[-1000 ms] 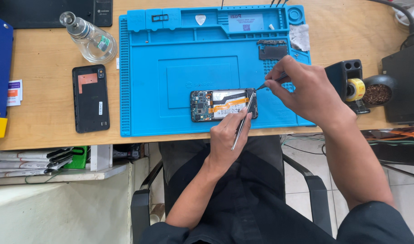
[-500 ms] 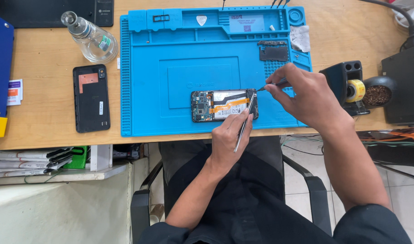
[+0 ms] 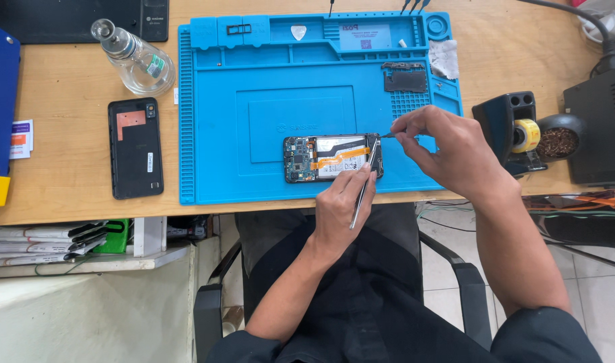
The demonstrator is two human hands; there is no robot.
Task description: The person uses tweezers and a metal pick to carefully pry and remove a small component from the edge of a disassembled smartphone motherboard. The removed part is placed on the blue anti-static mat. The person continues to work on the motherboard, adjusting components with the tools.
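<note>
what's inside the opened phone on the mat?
Opened phone: green circuit board at its left end, pale battery, orange flex cable across. Its right end is covered by tweezers and left hand.

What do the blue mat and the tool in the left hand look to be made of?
The blue mat looks like soft silicone or rubber: matte, with moulded trays and ridges. The tool in the left hand looks like bare metal: thin, silver-grey, with a slight shine. It is probably steel tweezers, though too small to tell for sure.

The opened phone (image 3: 333, 158), circuit board and orange flex cable exposed, lies flat on the blue mat (image 3: 253, 101).
</note>
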